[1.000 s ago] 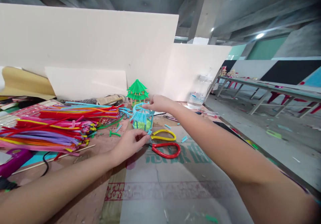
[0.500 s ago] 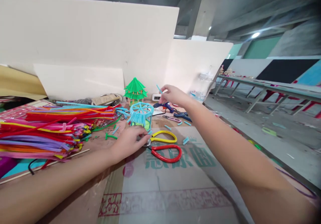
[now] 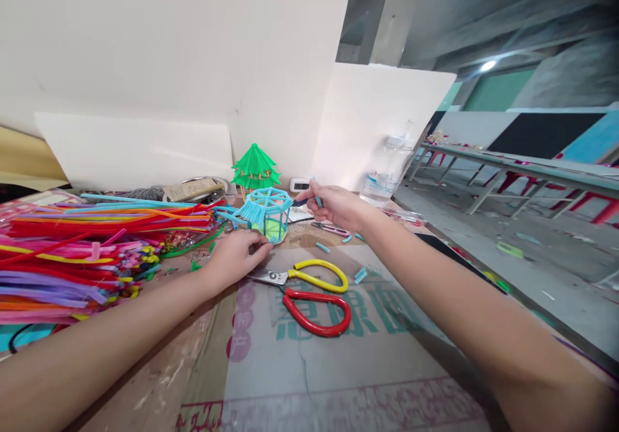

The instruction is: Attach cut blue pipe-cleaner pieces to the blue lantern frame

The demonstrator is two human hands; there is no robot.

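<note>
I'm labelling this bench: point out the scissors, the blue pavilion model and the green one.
scissors [image 3: 284,280], head view, where blades meet handles.
blue pavilion model [image 3: 267,200], head view, on its roof.
green pavilion model [image 3: 255,164], head view, on its roof.

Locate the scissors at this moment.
In the head view, the scissors lie flat at centre on the printed sheet, blades beside the left hand, just nearer the camera than the blue model.

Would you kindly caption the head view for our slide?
Left hand touches blue pavilion; right hand pinches blue piece.
</note>
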